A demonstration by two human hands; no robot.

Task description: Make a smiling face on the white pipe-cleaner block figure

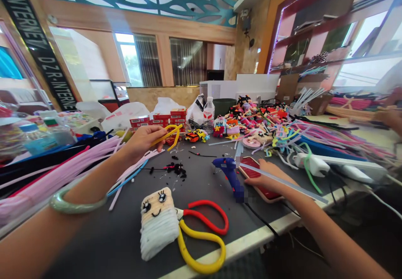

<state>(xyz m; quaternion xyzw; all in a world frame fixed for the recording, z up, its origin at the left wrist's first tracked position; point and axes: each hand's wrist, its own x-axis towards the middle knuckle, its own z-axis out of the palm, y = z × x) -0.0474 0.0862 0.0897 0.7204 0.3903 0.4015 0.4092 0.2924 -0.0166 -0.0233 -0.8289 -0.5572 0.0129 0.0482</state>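
My left hand (147,139), with a green bangle on the wrist, pinches a bent yellow pipe cleaner (176,136) above the table. My right hand (266,174) rests on a red phone (272,193), fingers partly spread, beside a blue glue gun (230,174). A translucent glue stick (282,180) runs from the glue gun across the right hand. Nearer the front edge lies a white and cream fuzzy block (158,224) with a face on it. Scissors with red and yellow handles (201,260) lie against its right side.
Pink pipe cleaners (63,174) lie at the left. Small red boxes (161,120) and a plastic bottle (209,116) stand behind. Fuzzy dolls (251,116) are piled at the back right. A white power strip (354,166) lies right, and another person's hand (389,118) shows far right.
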